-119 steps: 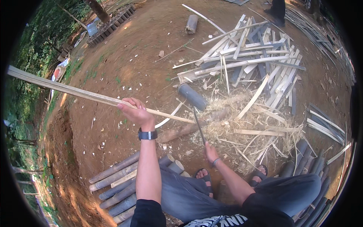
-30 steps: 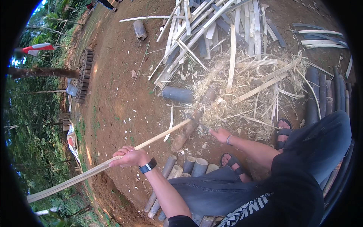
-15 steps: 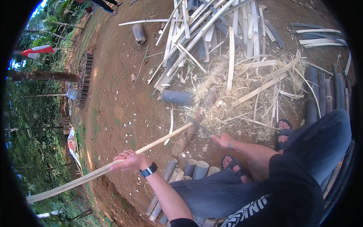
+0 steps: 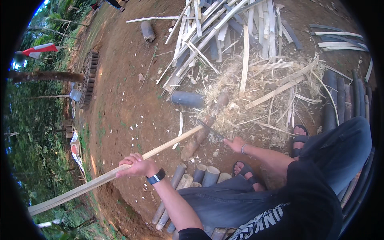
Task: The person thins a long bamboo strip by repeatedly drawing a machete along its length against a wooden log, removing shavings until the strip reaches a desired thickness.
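Observation:
A long pale bamboo strip [image 4: 166, 145] runs slantwise from the lower left up to a brown log [image 4: 191, 147] on the ground. My left hand [image 4: 138, 165], wearing a dark wristband, is closed around the strip partway along it. The strip's far end rests at the log. There a knife [image 4: 212, 130] with a dark, narrow blade crosses the strip's end. My right hand [image 4: 236, 145] is closed at the near end of the knife; its handle is hidden in my fingers.
Curly bamboo shavings [image 4: 256, 108] heap beyond the log, with a pile of split strips [image 4: 224, 30] behind. A dark bamboo piece [image 4: 187, 99] lies beside the shavings. Cut bamboo tubes [image 4: 211, 176] stand near my leg; bamboo poles [image 4: 331, 96] lie at the right.
Very little differs. My left hand and the strip sit slightly higher in view, and both grips stay the same. The knife remains across the strip's end.

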Tool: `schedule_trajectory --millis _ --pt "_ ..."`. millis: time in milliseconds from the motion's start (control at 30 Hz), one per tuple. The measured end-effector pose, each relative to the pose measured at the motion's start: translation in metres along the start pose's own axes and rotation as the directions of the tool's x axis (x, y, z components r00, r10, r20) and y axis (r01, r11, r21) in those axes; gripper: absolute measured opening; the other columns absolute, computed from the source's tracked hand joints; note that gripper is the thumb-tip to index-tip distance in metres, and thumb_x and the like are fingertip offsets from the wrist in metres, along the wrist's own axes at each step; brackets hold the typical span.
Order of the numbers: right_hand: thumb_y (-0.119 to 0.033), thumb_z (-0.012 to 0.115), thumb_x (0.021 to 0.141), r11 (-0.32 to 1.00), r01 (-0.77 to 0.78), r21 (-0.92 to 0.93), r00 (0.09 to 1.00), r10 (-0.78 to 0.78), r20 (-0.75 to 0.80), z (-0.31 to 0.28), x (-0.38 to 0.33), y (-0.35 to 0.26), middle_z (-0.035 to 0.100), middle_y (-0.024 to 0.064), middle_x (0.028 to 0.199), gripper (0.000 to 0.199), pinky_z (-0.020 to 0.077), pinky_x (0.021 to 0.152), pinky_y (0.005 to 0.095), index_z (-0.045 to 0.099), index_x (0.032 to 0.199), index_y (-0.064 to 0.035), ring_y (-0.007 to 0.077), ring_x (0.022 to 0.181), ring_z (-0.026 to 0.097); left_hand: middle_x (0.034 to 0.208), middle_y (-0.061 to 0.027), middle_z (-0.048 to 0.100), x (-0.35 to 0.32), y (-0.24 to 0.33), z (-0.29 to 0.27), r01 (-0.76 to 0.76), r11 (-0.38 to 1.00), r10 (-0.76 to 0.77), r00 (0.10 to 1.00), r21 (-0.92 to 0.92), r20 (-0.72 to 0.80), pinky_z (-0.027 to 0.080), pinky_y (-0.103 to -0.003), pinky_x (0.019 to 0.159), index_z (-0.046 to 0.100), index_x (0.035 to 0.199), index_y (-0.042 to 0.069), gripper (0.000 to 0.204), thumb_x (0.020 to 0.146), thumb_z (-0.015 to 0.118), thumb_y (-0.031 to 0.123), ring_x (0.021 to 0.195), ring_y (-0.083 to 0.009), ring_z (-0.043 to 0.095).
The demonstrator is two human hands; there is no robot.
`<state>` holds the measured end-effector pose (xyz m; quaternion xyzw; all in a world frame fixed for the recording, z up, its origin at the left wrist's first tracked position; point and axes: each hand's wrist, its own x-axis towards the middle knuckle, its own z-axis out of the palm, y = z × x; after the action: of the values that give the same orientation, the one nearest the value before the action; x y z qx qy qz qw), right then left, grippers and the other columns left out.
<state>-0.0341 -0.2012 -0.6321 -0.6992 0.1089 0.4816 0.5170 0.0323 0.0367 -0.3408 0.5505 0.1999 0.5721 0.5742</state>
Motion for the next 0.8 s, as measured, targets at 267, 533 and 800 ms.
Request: schedule_trajectory --millis 267,533,800 --pt "-0.065 0.053 0.08 0.919 0.372 -0.132 0.875 -0.394 -0.28 -0.039 -0.018 -0.046 0.062 0.022 0.065 0.074 0.049 0.064 0.0427 0.059 0.07 0.0078 0.0328 0.066 0.065 0.047 0.0039 0.025 0.014 0.001 -0.027 0.211 0.96 -0.103 0.875 -0.181 0.472 0.016 -0.021 0.039 0.03 0.063 0.016 0.052 0.093 0.036 0.057 0.039 -0.0071 0.023" --pt "-0.062 0.054 0.082 0.976 0.199 -0.093 0.938 -0.217 -0.271 -0.03 -0.043 -0.05 0.059 0.023 0.062 0.07 0.0475 0.06 0.0442 0.055 0.064 0.0055 0.0321 0.061 0.063 0.05 0.0031 0.027 0.025 -0.003 -0.026 0.266 0.937 -0.133 0.873 -0.228 0.469 0.017 -0.021 0.039 0.031 0.061 0.015 0.058 0.088 0.038 0.066 0.041 -0.0072 0.025" --pt "-0.057 0.041 0.091 0.78 0.587 0.217 0.808 -0.545 -0.225 0.045 -0.056 -0.082 0.048 0.0127 0.046 0.067 0.0391 0.05 0.0431 0.056 0.069 0.0038 0.0252 0.045 0.049 0.048 0.0027 0.027 0.033 -0.011 -0.029 0.287 0.927 -0.163 0.888 -0.242 0.429 0.018 -0.021 0.039 0.031 0.059 0.015 0.07 0.078 0.03 0.082 0.04 -0.0084 0.025"
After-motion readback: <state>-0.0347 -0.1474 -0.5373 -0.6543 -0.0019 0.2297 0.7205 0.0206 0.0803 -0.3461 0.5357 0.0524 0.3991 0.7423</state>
